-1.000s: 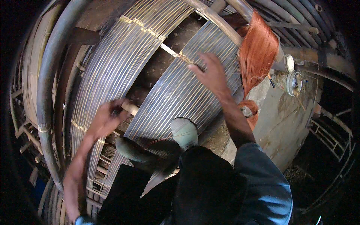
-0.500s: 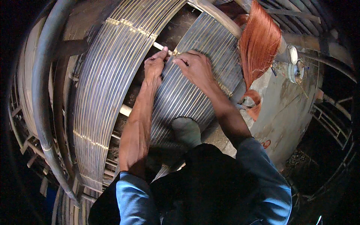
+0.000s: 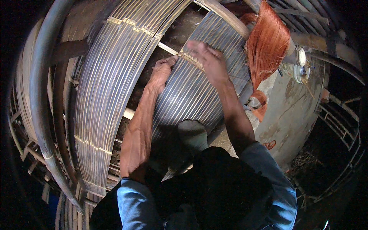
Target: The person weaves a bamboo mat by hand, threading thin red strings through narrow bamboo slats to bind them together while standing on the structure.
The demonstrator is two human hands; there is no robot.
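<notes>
A dark slatted panel with pale lines (image 3: 191, 90) lies before me, bound by a pale cross strip (image 3: 168, 48) along its row of ties (image 3: 191, 60). At the panel's left edge my left hand (image 3: 163, 71) is closed, thumb and fingers pinching the strip's binding. Over the ties hovers my right hand (image 3: 211, 63), blurred by motion, its fingers stretched out and apart with nothing visible in them. Farther left runs a second slatted panel (image 3: 111, 82), its slats also crossed by pale ties.
A reddish-brown fibre bundle (image 3: 268, 40) hangs at the right beside a wooden pole (image 3: 226, 17). Beyond it a small open tin (image 3: 299, 73) stands on a grey surface (image 3: 285, 111). A thick dark pole (image 3: 40, 88) curves along the left. A rounded grey-green shape (image 3: 193, 133) rests near me.
My right hand has come away from the tie beside my left hand, lifting to the right with its fingers opening. My left hand stays at the panel's edge, slightly shifted.
</notes>
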